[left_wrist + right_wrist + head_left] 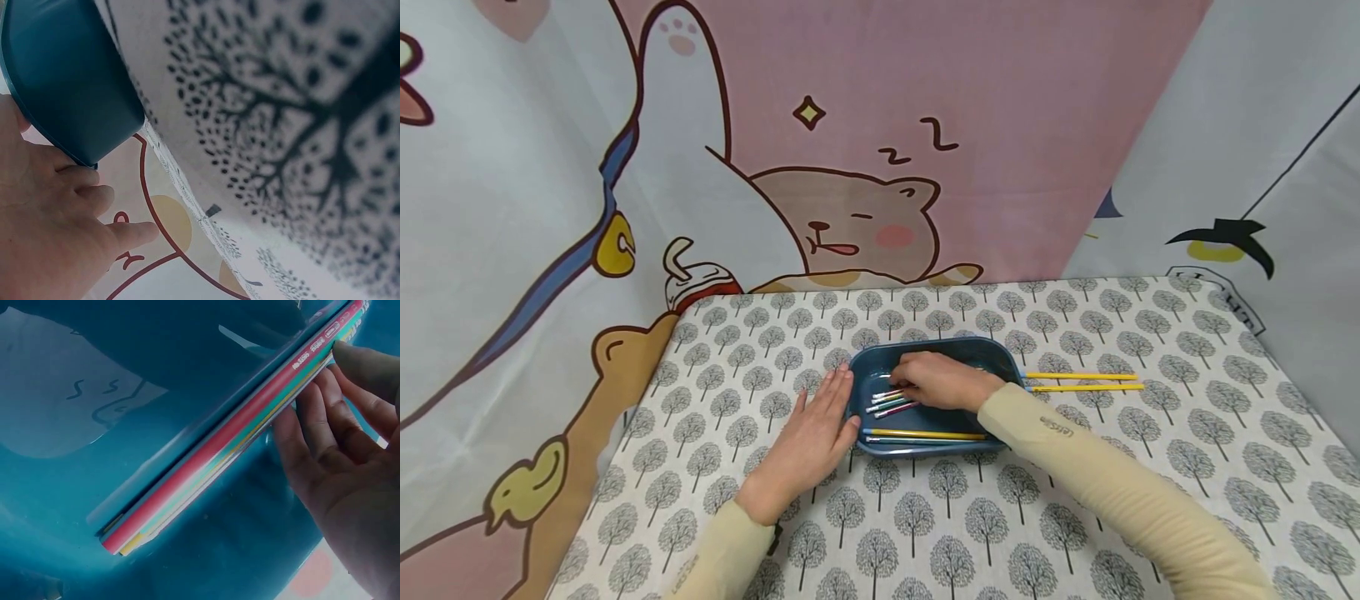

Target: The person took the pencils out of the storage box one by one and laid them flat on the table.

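Note:
A dark blue tray stands on the cloth. My right hand reaches into it, fingers curled at a bunch of pencils whose eraser ends stick out to the left. In the right wrist view, the thumb of the right hand lies against the bunch of red, green and yellow pencils, and the other fingertips go behind it. My left hand, fingers straight, rests against the tray's left end; the left wrist view shows that hand at the tray wall.
A yellow pencil and a green pencil lie along the tray's near side. Two yellow pencils lie to the right, at the tray's right end. A tree-print cloth covers the table; printed curtains hang behind.

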Motion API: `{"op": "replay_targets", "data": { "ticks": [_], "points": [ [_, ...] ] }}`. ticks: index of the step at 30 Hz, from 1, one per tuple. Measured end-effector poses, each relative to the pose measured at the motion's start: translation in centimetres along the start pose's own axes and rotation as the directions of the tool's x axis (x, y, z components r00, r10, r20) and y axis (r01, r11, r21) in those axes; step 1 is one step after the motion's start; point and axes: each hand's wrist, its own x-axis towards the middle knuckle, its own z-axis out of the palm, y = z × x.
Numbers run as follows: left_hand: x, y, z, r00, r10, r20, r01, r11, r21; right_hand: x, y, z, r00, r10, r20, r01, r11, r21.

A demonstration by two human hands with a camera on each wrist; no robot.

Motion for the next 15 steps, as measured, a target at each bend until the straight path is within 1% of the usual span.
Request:
{"op": "replay_targets", "data": {
  "ticks": [7, 15],
  "points": [
    [0.04, 0.03, 0.02, 1.000, -0.003, 0.000, 0.003, 1.000, -0.001, -0.05, 0.02, -0.05, 1.000, 0.009, 0.008, -0.009, 1.000, 0.022],
    [0.04, 0.07, 0.04, 1.000, -0.015, 0.010, 0.015, 1.000, 0.004, -0.02, -0.03, -0.04, 0.999, 0.027, 0.029, -0.028, 0.999, 0.020]
  ]
}}
